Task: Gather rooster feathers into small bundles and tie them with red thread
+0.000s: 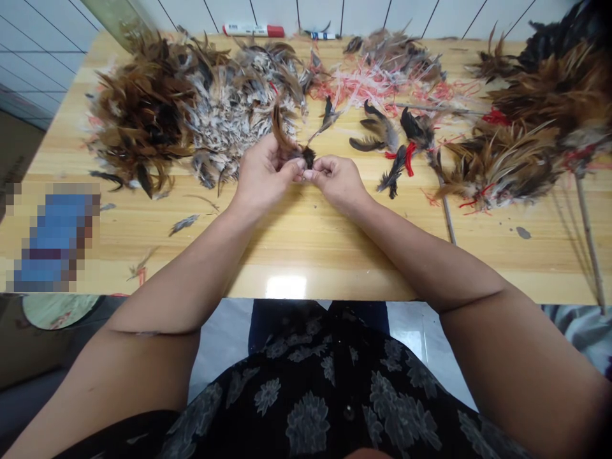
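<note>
My left hand (264, 176) and my right hand (336, 183) meet above the wooden table top (306, 236). Between their fingertips is a small bunch of dark brown rooster feathers (299, 148), with one longer feather rising from it. A mound of brown and black feathers (141, 115) lies to the left of my hands. A speckled grey-white heap of feathers (234, 108) lies just beyond my left hand. A few dark feathers (377, 131) and red thread (410, 159) lie close beyond my right hand.
Long feather bunches tied with red thread on thin wooden sticks (590, 242) lie at the right, and the sticks overhang the near table edge. Pink-white fluff (354, 83) lies at the back. A red-capped marker (253, 30) lies along the wall. A blurred blue object (55, 239) sits at the left.
</note>
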The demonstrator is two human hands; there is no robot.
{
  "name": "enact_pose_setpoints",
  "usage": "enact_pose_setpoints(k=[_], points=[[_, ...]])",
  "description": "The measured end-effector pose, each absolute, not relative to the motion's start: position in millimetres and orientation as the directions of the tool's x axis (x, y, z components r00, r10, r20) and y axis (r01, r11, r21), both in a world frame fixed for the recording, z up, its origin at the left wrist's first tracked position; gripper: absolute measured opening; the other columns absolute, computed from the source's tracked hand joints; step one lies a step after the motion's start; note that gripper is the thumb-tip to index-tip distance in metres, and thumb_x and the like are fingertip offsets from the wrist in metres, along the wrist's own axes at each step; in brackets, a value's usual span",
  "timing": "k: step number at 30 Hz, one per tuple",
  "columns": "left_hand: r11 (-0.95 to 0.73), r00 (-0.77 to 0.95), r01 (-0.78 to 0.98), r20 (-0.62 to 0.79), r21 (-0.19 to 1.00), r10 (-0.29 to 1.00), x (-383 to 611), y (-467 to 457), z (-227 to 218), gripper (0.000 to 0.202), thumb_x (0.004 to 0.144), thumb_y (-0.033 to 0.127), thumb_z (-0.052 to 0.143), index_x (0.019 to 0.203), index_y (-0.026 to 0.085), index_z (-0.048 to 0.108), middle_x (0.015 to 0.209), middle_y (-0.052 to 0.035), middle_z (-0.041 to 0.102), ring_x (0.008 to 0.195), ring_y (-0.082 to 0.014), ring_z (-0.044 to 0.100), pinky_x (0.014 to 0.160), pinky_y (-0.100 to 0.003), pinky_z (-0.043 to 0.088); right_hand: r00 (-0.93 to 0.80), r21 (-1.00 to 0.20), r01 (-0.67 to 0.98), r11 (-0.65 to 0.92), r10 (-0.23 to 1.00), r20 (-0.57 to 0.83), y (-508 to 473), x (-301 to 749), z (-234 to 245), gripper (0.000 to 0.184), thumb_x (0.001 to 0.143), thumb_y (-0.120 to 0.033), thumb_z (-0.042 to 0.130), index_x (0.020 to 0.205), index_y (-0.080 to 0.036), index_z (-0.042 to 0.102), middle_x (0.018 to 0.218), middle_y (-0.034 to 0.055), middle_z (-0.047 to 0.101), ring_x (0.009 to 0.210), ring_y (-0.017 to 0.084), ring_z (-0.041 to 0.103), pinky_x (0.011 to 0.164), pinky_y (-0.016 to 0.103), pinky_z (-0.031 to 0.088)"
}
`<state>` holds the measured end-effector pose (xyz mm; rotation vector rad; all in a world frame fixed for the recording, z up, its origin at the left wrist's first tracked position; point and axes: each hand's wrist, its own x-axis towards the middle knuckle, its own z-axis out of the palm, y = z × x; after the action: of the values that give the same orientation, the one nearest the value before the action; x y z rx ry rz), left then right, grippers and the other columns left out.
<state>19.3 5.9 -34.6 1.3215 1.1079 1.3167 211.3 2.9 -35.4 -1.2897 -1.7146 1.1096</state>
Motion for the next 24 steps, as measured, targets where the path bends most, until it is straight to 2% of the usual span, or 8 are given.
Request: enact_pose_setpoints(k=[3,7,13,17,20,24], points=[[-0.084,0.043,-0.073,0.088,0.994,0.995,18.1,3.8,-26.7,0.05,0.094,0.018,0.123,0.105,0.026,0.074,0.083,0.004,0.075,0.086,-0.0225,0.088,0.08,-0.03,0.073,-0.255,-0.913,0.379,0.152,0.965,0.055,2.4,211.8,-34.3,0.032,0.11,-0.023,0.079,0.085,-0.024,0.058,0.08,-0.0052,0.051,0.081,0.014,0.044,0.082,0.035,0.034],[0.01,0.124,-0.091,0.002,0.996,0.992,17.4,-4.4,-14.3,0.044,0.097,0.017,0.121,0.087,0.021,0.078,0.08,0.0004,0.078,0.072,-0.0174,0.08,0.072,-0.025,0.07,-0.268,-0.889,0.422,0.175,0.961,0.062,1.4,212.1,-31.9,0.028,0.107,-0.02,0.076,0.086,-0.025,0.058,0.084,-0.0036,0.056,0.085,0.016,0.05,0.085,0.035,0.038],[-0.053,0.108,-0.042,0.057,0.998,0.993,19.7,-6.4,-14.6,0.047,0.096,0.002,0.116,0.074,0.02,0.079,0.071,0.0012,0.074,0.066,-0.0138,0.072,0.067,-0.02,0.06,-0.272,-0.845,0.483,0.23,0.957,0.104,-2.4,211.6,-28.5,0.028,0.103,-0.017,0.076,0.085,-0.025,0.056,0.095,0.0013,0.067,0.099,0.021,0.061,0.097,0.037,0.048],[-0.067,0.113,-0.019,0.068,0.998,0.991,19.0,-3.3,-21.7,0.05,0.098,0.003,0.117,0.075,0.021,0.076,0.07,0.0023,0.072,0.065,-0.0137,0.068,0.065,-0.023,0.055,-0.287,-0.83,0.494,0.259,0.95,0.126,-2.1,211.8,-32.3,0.026,0.104,-0.02,0.079,0.086,-0.024,0.061,0.099,0.0031,0.073,0.103,0.022,0.066,0.103,0.039,0.054],[-0.045,0.109,-0.014,0.047,0.999,0.993,16.7,-0.2,-24.4,0.053,0.105,0.01,0.116,0.079,0.021,0.071,0.072,0.0029,0.072,0.066,-0.014,0.067,0.067,-0.026,0.053,-0.283,-0.867,0.427,0.255,0.949,0.139,2.1,212.2,-42.2,0.028,0.109,-0.033,0.088,0.09,-0.023,0.069,0.101,0.0039,0.078,0.104,0.023,0.07,0.105,0.039,0.059],[0.003,0.102,-0.063,0.004,0.998,0.995,8.9,6.4,-24.0,0.056,0.114,0.011,0.106,0.079,0.022,0.064,0.07,0.0035,0.068,0.066,-0.0135,0.067,0.069,-0.027,0.055,-0.294,-0.948,0.225,0.224,0.943,0.153,11.3,213.8,-56.8,0.046,0.108,-0.065,0.099,0.105,-0.022,0.083,0.11,0.0062,0.087,0.104,0.023,0.076,0.106,0.04,0.066]])
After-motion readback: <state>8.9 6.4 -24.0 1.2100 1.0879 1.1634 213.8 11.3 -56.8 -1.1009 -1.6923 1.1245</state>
